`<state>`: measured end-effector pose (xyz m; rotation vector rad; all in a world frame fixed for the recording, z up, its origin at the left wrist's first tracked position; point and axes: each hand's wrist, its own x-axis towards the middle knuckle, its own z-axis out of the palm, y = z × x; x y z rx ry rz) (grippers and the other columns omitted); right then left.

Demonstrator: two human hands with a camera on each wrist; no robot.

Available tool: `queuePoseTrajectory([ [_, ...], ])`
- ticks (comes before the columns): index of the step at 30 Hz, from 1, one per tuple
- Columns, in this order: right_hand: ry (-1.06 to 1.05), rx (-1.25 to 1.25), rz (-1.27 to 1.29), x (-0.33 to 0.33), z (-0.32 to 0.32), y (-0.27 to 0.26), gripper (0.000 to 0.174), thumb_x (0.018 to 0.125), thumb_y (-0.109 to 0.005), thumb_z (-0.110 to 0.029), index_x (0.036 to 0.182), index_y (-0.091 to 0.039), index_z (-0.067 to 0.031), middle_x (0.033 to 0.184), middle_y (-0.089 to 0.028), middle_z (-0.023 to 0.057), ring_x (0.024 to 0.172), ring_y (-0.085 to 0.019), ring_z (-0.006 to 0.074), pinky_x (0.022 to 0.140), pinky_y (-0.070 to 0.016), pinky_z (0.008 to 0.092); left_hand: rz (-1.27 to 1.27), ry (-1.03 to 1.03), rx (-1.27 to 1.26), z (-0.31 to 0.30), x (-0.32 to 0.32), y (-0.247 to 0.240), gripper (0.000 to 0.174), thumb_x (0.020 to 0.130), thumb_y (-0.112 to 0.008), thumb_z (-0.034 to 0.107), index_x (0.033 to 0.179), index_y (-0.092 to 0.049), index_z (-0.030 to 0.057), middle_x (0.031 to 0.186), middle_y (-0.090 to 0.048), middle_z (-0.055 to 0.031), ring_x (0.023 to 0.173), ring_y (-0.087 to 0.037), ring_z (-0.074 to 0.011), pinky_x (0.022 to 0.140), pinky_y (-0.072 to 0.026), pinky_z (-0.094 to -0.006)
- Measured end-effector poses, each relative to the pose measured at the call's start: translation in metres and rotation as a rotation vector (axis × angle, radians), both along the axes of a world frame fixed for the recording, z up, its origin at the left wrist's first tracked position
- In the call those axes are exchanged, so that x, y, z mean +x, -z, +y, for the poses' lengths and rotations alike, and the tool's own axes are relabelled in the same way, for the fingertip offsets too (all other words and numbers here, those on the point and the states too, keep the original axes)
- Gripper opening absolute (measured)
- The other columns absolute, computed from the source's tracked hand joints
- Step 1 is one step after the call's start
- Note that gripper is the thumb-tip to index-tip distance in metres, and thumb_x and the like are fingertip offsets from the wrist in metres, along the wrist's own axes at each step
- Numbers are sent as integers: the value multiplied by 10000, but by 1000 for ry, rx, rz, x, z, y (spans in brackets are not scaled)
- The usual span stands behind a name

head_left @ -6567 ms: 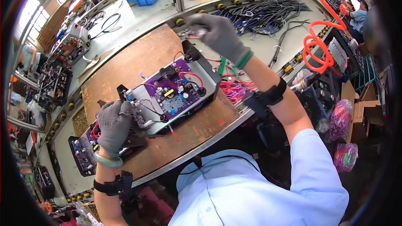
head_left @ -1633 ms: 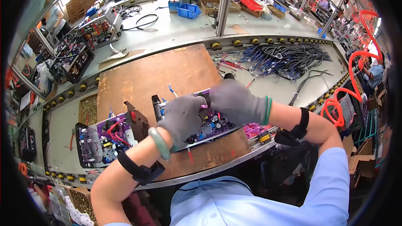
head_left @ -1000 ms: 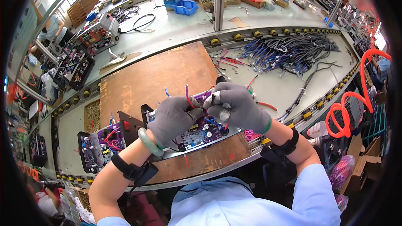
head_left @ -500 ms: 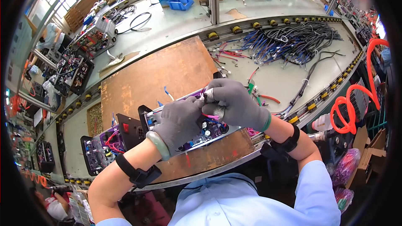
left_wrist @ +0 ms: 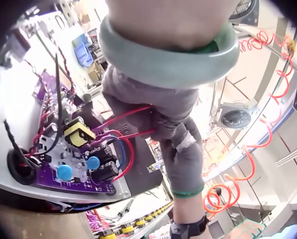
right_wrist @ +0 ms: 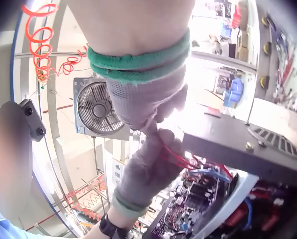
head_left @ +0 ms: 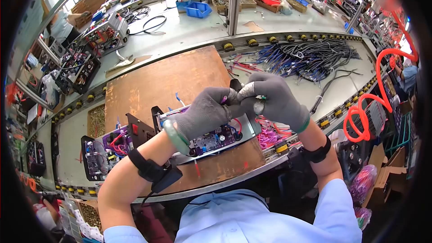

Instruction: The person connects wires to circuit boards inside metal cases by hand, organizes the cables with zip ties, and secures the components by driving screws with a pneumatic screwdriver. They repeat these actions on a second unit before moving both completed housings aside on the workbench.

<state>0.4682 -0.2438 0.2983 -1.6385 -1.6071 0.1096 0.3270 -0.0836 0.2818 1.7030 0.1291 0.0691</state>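
Observation:
Both gloved hands meet above the right end of an open metal chassis [head_left: 254, 123] with a purple circuit board [head_left: 218, 139]. The left hand [head_left: 204, 112] curls its fingers round red wires [left_wrist: 131, 115] rising from the board [left_wrist: 53, 180]. Against its fingertips, the right hand [head_left: 276, 101] has its fingers curled and pinches the wires where the hands meet; white wrapping covers some of its fingertips. In the right wrist view, the red wires [right_wrist: 177, 159] run up to the joined fingers of the right hand [right_wrist: 146, 99] and left hand [right_wrist: 148, 167]. The gloves hide the wire ends.
The chassis stands on a brown board [head_left: 166, 76]. Another open unit [head_left: 101, 155] is at its left. Dark cables [head_left: 310, 58] lie at the back right, pink wires [head_left: 270, 135] by the front rail. A red coiled hose [head_left: 360, 119] hangs at the right.
Since the earliest frame, both hands have come together at the wires. Over the last half second, the joined hands have shifted right, from above the board's middle to the chassis's right end.

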Motion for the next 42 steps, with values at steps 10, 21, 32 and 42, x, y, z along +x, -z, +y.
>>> queuePoseTrajectory([
  [10, 358, -155, 156, -20, 6, 57, 519, 890, -578, -78, 1399, -500, -13, 1046, -707, 222, 947, -706, 384, 825, -563, 424, 170, -25, 1047, 20, 15, 14, 168, 865, -664, 326, 858, -719, 168, 804, -704, -137, 834, -687, -353, 816, -476, -456],
  [21, 351, -172, 135, -14, 7, 59, 467, 877, -569, -113, 1312, -556, 56, 870, -663, 275, 773, -673, 413, 685, -527, 447, 115, 27, 1024, 20, 15, 17, 91, 855, -644, 203, 894, -714, 160, 755, -688, -126, 823, -689, -345, 816, -439, -440],
  [32, 338, -120, 167, -12, 6, 64, 377, 885, -574, -100, 1226, -595, 58, 778, -632, 252, 678, -651, 387, 620, -502, 431, 50, -6, 844, 26, 12, 27, 85, 845, -702, 195, 885, -707, 120, 780, -686, -164, 777, -675, -380, 695, -511, -470],
  [42, 396, -96, 152, -19, 10, 61, 289, 871, -573, -91, 1132, -625, 21, 792, -636, 244, 742, -648, 425, 663, -516, 479, 116, 72, 1130, 13, 29, 16, 112, 809, -671, 156, 878, -672, 68, 783, -675, -162, 808, -679, -395, 693, -510, -505],
])
